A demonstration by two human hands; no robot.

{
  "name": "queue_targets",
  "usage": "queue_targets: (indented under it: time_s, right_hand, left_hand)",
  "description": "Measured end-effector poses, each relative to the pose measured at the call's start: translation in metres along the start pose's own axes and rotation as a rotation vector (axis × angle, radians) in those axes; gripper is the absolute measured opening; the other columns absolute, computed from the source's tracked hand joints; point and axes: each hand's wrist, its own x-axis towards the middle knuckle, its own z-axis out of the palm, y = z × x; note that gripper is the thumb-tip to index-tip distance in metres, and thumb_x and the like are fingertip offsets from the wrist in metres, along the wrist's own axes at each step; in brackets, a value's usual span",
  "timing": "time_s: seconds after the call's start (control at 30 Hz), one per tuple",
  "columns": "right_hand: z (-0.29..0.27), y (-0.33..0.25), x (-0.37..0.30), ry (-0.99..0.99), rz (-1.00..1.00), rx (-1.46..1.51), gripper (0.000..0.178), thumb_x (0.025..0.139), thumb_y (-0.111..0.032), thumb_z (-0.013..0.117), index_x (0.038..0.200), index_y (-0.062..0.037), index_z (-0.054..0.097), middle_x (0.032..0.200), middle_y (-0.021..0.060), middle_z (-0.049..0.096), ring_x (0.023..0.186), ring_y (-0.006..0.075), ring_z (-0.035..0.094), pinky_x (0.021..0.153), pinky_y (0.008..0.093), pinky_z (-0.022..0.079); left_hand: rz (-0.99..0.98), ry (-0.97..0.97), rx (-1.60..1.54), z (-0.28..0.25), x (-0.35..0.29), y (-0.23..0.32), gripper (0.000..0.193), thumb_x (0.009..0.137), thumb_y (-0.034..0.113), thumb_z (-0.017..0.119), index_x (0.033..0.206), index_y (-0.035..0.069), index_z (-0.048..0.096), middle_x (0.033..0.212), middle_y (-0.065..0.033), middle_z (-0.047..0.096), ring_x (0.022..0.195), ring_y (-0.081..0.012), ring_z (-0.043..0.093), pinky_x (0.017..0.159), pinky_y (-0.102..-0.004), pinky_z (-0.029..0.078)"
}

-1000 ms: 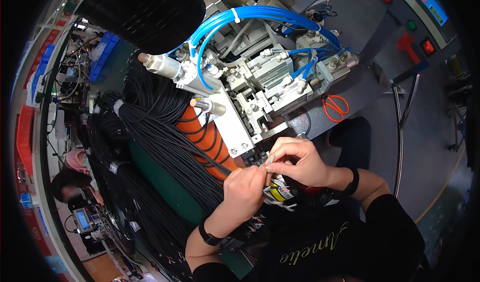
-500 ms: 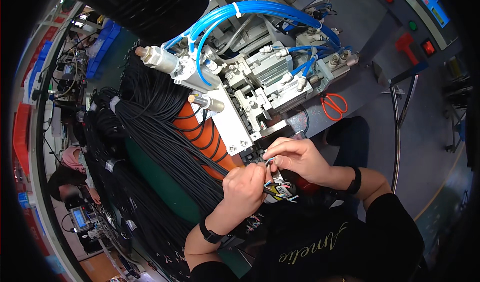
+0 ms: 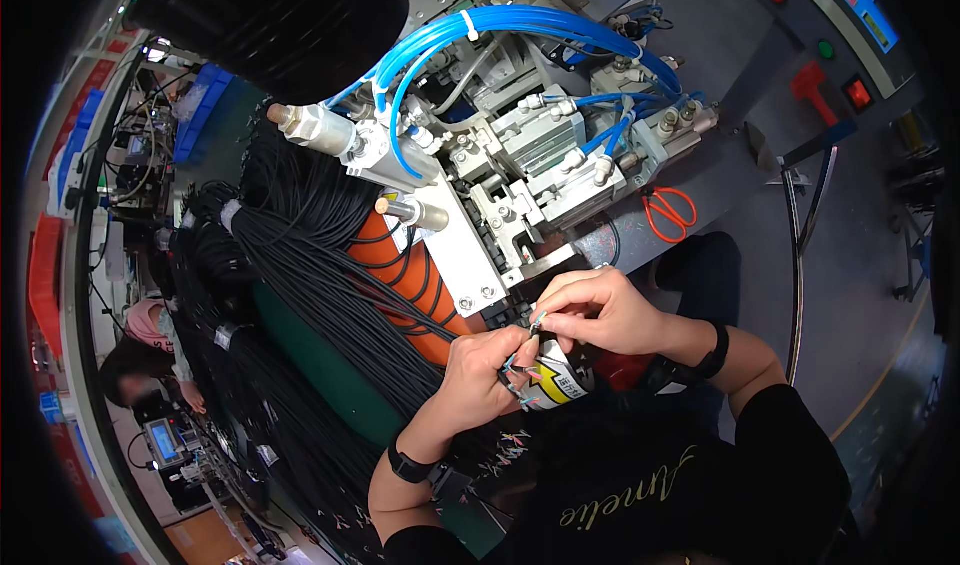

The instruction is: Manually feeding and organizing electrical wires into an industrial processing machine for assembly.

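Note:
My left hand (image 3: 478, 370) is closed round several black cables, whose stripped ends show thin coloured wires (image 3: 520, 372) beside the fingers. With thumb and forefinger my right hand (image 3: 608, 310) pinches the fine wires of one cable end (image 3: 537, 323), held up between both hands. The fingertips hide part of that end. Both hands are just in front of a metal pneumatic press (image 3: 500, 205). Under them is a white sticker with a yellow arrow (image 3: 555, 380), partly covered.
A thick bundle of black cables (image 3: 330, 255) lies to the left over an orange surface (image 3: 398, 277). Red-handled scissors (image 3: 668, 215) rest right of the press. Blue air hoses (image 3: 520, 20) arch above. At far left, another person (image 3: 150, 365) sits by a bench.
My left hand has turned and drawn slightly back, and the loose wire ends have shifted left with it. More of the sticker now shows. My right hand keeps its pinch.

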Motion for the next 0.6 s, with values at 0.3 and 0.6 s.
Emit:
queue_targets:
  time_s: [0.3,0.6]
  right_hand:
    - [0.011,-0.006,0.0,0.145,-0.511,-1.184,0.008,0.079,-0.007,0.068,0.078,-0.0019,0.061,0.08,0.008,0.057,0.055,0.0239,0.059,0.051,0.0335,0.049]
    - [0.009,-0.002,0.0,0.112,-0.412,-1.193,0.008,0.08,-0.007,0.066,0.081,-0.0015,0.06,0.078,0.0083,0.053,0.061,0.0249,0.06,0.055,0.0355,0.049]
  left_hand:
    - [0.117,0.171,0.612,0.018,-0.009,0.008,0.022,0.073,0.004,0.069,0.094,0.002,0.064,0.074,-0.0072,0.06,0.062,-0.0258,0.06,0.06,-0.0335,0.049]
    - [0.148,0.123,0.565,0.009,-0.014,0.003,0.057,0.063,0.005,0.069,0.12,-0.003,0.063,0.097,-0.0113,0.057,0.08,-0.0243,0.06,0.066,-0.0339,0.049]
